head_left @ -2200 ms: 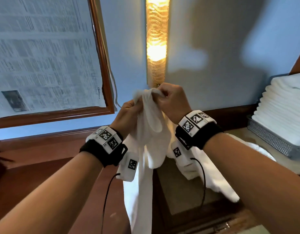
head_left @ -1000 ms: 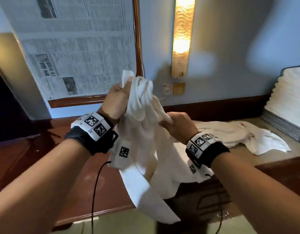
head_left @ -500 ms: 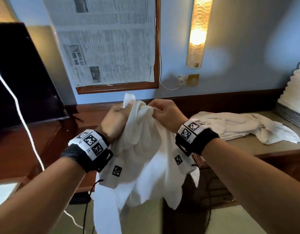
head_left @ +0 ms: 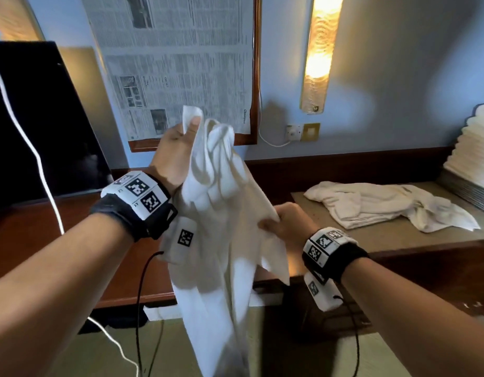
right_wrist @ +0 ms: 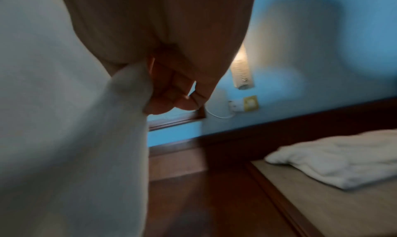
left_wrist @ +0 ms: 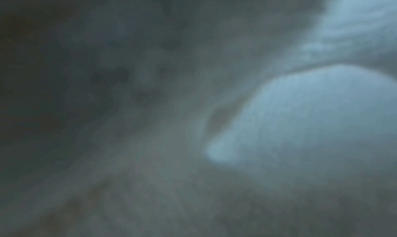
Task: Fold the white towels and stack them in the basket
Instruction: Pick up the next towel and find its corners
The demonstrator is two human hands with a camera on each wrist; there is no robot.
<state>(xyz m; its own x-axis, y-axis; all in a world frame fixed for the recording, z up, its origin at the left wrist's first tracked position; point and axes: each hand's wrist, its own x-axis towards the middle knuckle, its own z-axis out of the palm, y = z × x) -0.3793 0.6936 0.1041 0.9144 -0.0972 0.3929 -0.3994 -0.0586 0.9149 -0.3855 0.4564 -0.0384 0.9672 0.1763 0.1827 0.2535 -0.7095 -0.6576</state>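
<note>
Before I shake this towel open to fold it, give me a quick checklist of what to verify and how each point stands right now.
1. Left hand grips the held towel at its top: ok.
2. Right hand pinches a side edge lower down: ok.
3. Towel spread flat between the hands: not ok, it hangs bunched.
4. Two matching corners held: cannot tell, the folds hide them.
5. Surface free for folding: not ok, a crumpled towel lies on the counter.
6. Room left in the basket: cannot tell, the folded stack runs past the frame edge.
</note>
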